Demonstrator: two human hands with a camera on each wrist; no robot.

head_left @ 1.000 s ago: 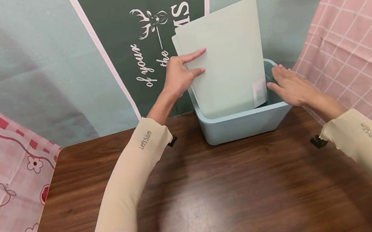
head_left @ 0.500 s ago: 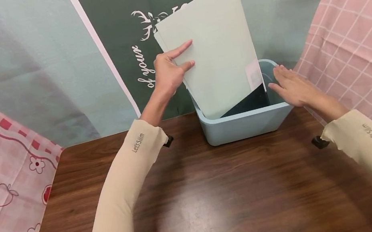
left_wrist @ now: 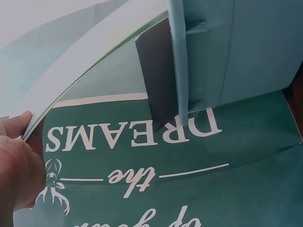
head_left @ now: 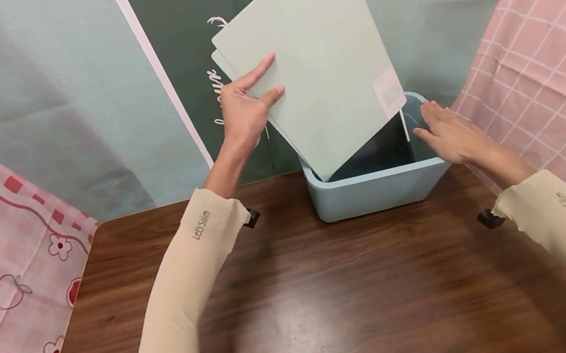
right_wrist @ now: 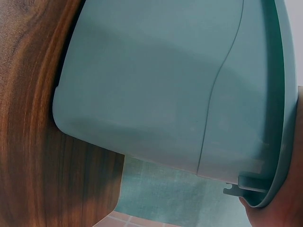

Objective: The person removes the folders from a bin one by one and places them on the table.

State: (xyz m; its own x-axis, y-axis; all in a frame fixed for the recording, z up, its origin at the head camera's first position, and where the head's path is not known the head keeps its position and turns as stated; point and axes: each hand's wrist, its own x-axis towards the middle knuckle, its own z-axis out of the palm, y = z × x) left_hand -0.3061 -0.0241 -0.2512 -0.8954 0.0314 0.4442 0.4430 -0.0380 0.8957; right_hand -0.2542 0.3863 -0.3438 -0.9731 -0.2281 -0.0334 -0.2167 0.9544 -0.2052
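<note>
My left hand (head_left: 245, 113) pinches the left edge of a pale green file folder (head_left: 319, 53), with thumb and index finger on its front face. The folder tilts to the left, its lower corner down at the rim of a blue plastic bin (head_left: 375, 194). A second layer shows behind its left edge, and a pale label (head_left: 389, 92) sits near its lower right edge. My right hand (head_left: 451, 134) rests on the bin's right rim, fingers extended. In the left wrist view, thumb and fingers hold the folder's edge (left_wrist: 71, 87).
Inside the bin stands a dark flat panel (head_left: 381, 148), with a thin light edge beside it. The bin is on a brown wooden table (head_left: 334, 292), close to the back curtain (head_left: 56, 113). A pink checked cloth (head_left: 549, 66) hangs at the right.
My left hand has drawn the folder up and leftward, tilting it more and exposing the dark panel in the bin. My right hand has stayed on the rim.
</note>
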